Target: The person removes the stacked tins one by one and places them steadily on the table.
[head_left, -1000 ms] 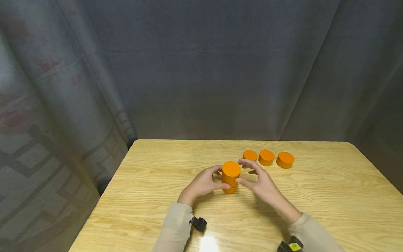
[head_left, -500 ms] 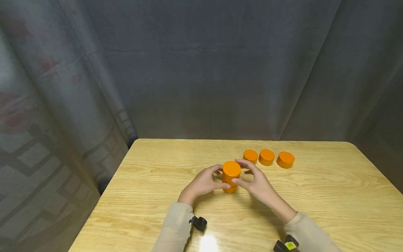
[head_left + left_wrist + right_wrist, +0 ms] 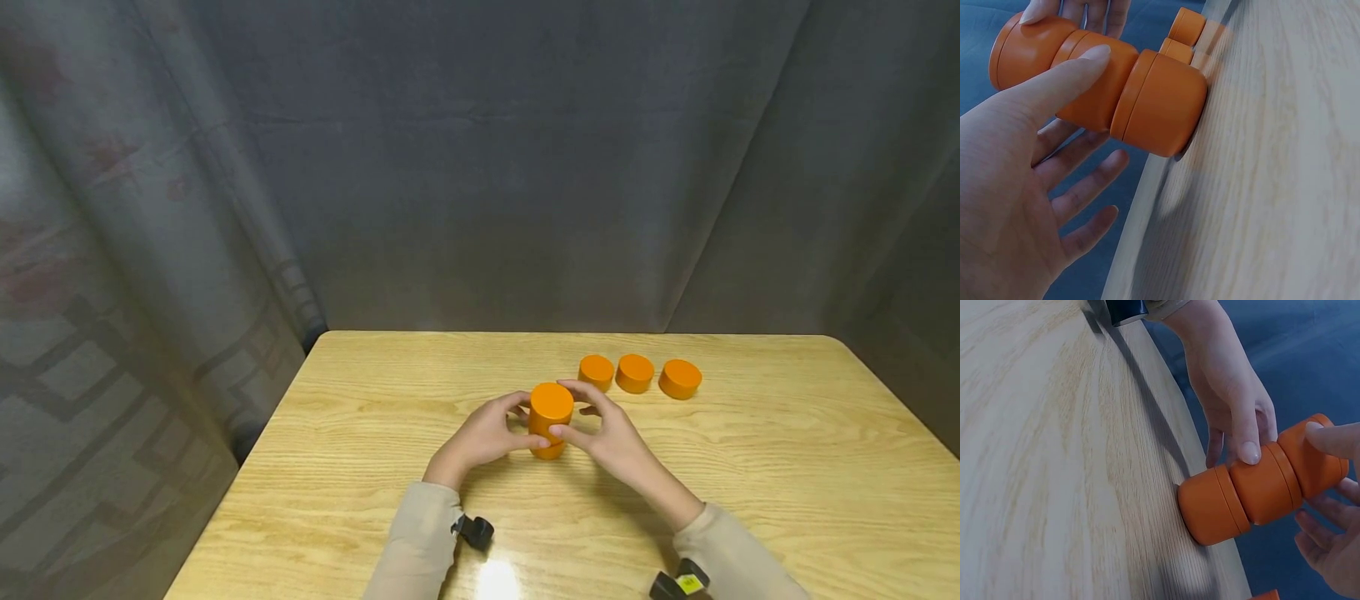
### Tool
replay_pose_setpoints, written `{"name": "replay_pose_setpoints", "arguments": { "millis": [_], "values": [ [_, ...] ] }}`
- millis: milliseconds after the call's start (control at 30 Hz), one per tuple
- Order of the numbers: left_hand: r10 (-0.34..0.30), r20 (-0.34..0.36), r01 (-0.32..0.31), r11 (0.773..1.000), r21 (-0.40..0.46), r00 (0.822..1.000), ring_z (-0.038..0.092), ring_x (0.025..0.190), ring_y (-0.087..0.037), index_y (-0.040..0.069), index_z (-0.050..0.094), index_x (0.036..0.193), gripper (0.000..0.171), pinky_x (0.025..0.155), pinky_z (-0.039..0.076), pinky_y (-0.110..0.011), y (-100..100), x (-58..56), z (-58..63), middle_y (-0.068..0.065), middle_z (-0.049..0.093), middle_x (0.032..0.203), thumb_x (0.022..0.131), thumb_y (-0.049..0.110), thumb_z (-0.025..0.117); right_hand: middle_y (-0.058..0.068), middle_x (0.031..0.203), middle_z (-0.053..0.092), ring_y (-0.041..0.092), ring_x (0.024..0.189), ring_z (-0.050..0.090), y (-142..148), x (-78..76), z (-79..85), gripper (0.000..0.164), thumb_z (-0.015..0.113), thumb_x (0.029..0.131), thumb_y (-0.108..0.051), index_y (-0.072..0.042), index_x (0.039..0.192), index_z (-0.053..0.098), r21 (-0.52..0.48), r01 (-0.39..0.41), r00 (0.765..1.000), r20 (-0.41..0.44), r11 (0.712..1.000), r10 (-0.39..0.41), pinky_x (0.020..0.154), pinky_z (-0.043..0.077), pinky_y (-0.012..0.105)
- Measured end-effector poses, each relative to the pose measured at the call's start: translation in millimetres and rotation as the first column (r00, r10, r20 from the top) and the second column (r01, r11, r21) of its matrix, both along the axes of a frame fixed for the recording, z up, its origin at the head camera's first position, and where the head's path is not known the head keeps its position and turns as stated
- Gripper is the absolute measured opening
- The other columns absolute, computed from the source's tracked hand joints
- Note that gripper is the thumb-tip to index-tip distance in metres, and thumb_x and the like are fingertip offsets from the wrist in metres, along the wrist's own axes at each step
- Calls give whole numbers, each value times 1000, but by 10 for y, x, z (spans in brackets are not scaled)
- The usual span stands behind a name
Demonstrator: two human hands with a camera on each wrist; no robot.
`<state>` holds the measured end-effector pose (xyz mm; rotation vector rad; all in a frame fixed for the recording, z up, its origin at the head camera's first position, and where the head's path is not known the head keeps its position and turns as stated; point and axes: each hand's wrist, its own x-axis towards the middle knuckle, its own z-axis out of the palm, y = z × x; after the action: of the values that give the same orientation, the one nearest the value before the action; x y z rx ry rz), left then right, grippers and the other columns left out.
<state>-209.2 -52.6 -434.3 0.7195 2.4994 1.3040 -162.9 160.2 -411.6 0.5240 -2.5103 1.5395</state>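
Wooden table (image 3: 375, 383); left fingers (image 3: 518, 397) pinching middle orange canister (image 3: 1107, 87), right fingers (image 3: 593, 394) top one (image 3: 1025, 53), bottom one (image 3: 1163, 103) partly hidden from above.

This looks like a test corner, maybe in a lab. A dark grey cloth curtain (image 3: 487, 167) hangs at twelve o'clock, and a patterned grey cloth curtain (image 3: 112, 350) at nine, by a pale wooden bench (image 3: 787, 450). Small black cameras (image 3: 477, 533) sit at beige cloth sleeves (image 3: 420, 533).

Three stacked tubs (image 3: 1266, 487); three more tubs (image 3: 635, 373) at their two o'clock. One left hand (image 3: 486, 432), one right hand (image 3: 618, 442), one desk (image 3: 375, 400).
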Motion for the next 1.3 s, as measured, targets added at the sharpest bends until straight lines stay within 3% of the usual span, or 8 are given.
{"name": "replay_pose_setpoints", "arguments": {
  "millis": [767, 1300],
  "values": [
    [-7, -11, 7, 1000, -4, 1000, 58, 107, -13, 27, 59, 135, 58, 90, 49, -39, 2, 0, -1, 14, 62, 117, 83, 41, 80, 15, 130, 60, 33, 118, 54, 38, 34, 28, 58, 78, 85, -9, -1, 136, 52, -10, 63, 998, 12, 998, -63, 96, 43, 58],
    [-5, 3, 5, 1000, 0, 1000, 57, 108, -12, 31, 60, 132, 55, 91, 49, -40, -9, -2, -1, 16, 62, 116, 82, 41, 81, 14, 131, 60, 32, 120, 54, 207, 88, 70, 60, 77, 88, -18, -3, 139, 50, 11, 97, 994, 43, 995, -97, 99, 40, 54]
  ]
}}
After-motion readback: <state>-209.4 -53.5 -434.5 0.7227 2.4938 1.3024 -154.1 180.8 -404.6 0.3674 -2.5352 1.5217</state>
